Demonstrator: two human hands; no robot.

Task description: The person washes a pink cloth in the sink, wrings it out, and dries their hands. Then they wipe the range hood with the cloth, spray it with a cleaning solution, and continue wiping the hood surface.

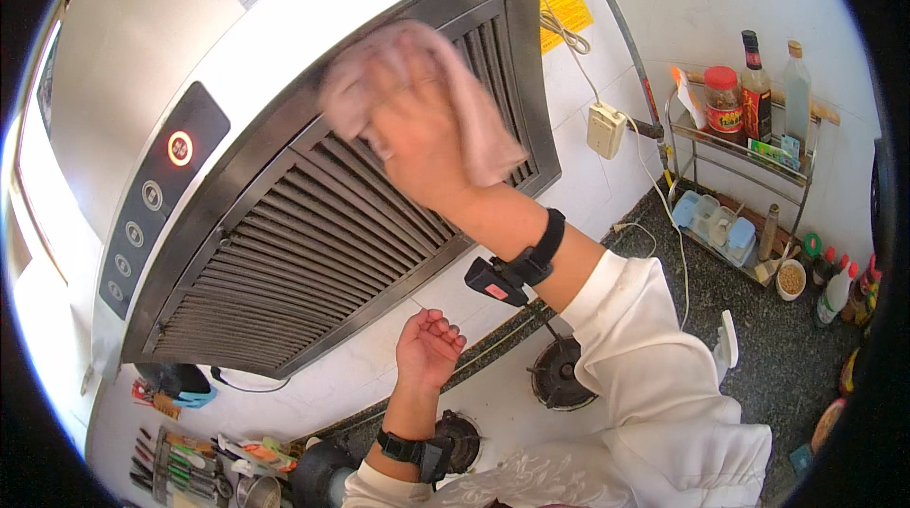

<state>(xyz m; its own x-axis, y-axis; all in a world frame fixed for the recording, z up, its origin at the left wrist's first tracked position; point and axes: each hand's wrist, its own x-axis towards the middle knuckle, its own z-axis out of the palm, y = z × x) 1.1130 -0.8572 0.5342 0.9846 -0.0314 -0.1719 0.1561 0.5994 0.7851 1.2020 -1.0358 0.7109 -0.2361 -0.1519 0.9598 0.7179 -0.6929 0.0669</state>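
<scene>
Blurred by motion, my right hand [419,131] presses a pink cloth [490,142] against the upper part of the range hood's dark slatted filter panel [306,252]. The cloth bunches under my fingers, and one end hangs down on the right. Below the hood, my left hand [430,348] is raised with its palm up and fingers loosely curled, holding nothing. A control strip [163,199] with a glowing red ring and several round buttons runs along the hood's front edge. Both my wrists wear black straps with small devices.
Beneath the hood is a gas stove with two burners [565,373]. A metal rack [746,145] on the right holds bottles, a red-lidded jar and seasoning boxes. A cable hangs from a white plug box [606,131]. Knives and utensils [188,469] fill the lower left, beside a black pan [320,472].
</scene>
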